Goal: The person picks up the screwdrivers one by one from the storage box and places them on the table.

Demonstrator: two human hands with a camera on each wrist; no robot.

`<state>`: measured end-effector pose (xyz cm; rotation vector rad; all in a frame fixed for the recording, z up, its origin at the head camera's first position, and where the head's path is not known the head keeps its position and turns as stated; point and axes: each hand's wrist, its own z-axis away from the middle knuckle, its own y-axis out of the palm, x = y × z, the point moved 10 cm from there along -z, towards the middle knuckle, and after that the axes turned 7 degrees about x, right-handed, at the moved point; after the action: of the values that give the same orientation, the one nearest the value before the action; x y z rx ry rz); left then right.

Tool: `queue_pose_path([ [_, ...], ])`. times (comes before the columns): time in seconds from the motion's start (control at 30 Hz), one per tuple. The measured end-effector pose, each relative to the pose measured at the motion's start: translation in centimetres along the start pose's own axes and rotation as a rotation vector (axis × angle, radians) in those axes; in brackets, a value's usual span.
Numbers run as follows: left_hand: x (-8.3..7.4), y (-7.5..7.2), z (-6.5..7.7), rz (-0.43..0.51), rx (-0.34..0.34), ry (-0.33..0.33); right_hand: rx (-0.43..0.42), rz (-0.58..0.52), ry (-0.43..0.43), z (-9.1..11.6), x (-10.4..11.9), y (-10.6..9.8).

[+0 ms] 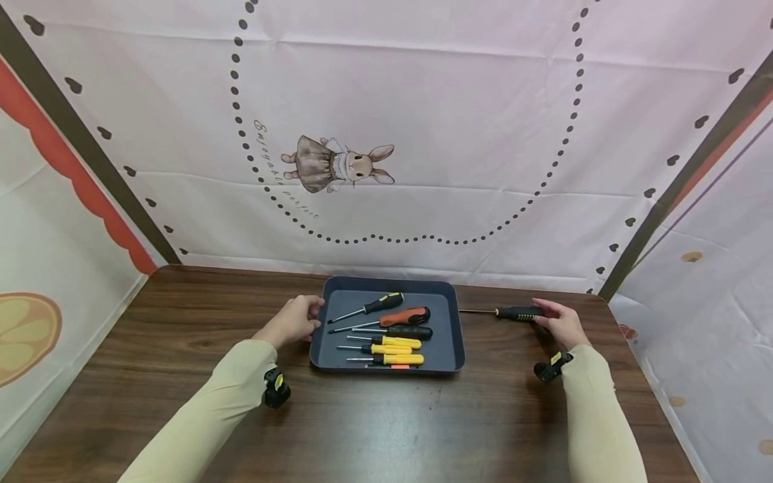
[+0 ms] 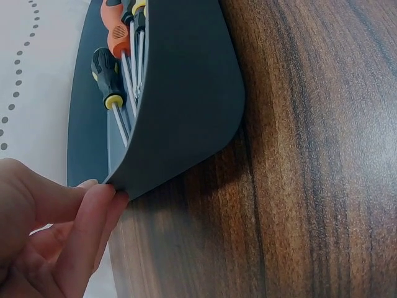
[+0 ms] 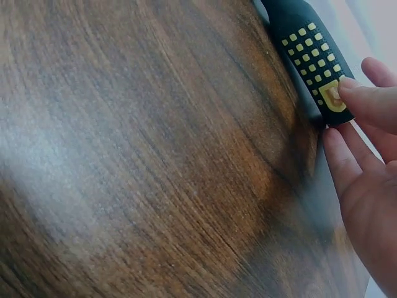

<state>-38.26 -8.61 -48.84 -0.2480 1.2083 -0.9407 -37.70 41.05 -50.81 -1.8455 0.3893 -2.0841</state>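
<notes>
Grey-blue tray (image 1: 443,339) on the wood-grain counter (image 1: 423,429), pinched at the left rim by the left hand (image 1: 296,320), with thumb-and-finger contact plain only in the left wrist view. Inside, an orange-and-black screwdriver (image 1: 410,316), plus black-handled screwdrivers (image 1: 410,333) and yellow-handled screwdrivers (image 1: 403,359). To the tray's right, a black screwdriver (image 1: 516,313), pinched near the handle's end by the right hand (image 1: 564,327); long shaft visible from the head alone, tip just beside the tray wall, touching or apart hard to tell. From the right wrist only, a shield-shaped yellow patch (image 3: 335,104) on that handle, too blurred to read. Close behind the tray, the counter's back edge against a fabric backdrop (image 1: 471,121); in front, a wide stretch of wood. On the fabric, curving script (image 1: 263,145), "Enjoyable perfect", beside a printed rabbit (image 1: 317,166).
</notes>
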Motion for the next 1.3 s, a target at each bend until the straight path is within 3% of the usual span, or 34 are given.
queue_pose_path([
  [0.27, 0.5, 0.2, 0.1, 0.002, -0.002, 0.005, 0.010, 0.122, -0.021, 0.4, 2.1, 0.0],
  [0.43, 0.6, 0.3, -0.3, 0.018, -0.002, 0.002, 0.076, 0.087, -0.056, 0.1, 5.8, 0.8],
  [0.57, 0.5, 0.0, -0.4, 0.025, -0.007, -0.006, 0.105, 0.022, -0.140, -0.6, 9.4, 2.4],
  [0.8, 0.5, -0.2, -0.5, 0.006, -0.018, -0.010, 0.195, 0.024, -0.262, -1.5, 15.3, 7.1],
  [1.03, 0.6, -0.2, -0.5, 0.004, -0.019, -0.006, 0.388, 0.083, -0.388, -1.4, 20.4, 13.5],
  [1.3, 0.5, -0.3, 0.2, 0.018, -0.022, -0.002, 0.537, 0.280, -0.343, -2.4, 21.7, 19.8],
])
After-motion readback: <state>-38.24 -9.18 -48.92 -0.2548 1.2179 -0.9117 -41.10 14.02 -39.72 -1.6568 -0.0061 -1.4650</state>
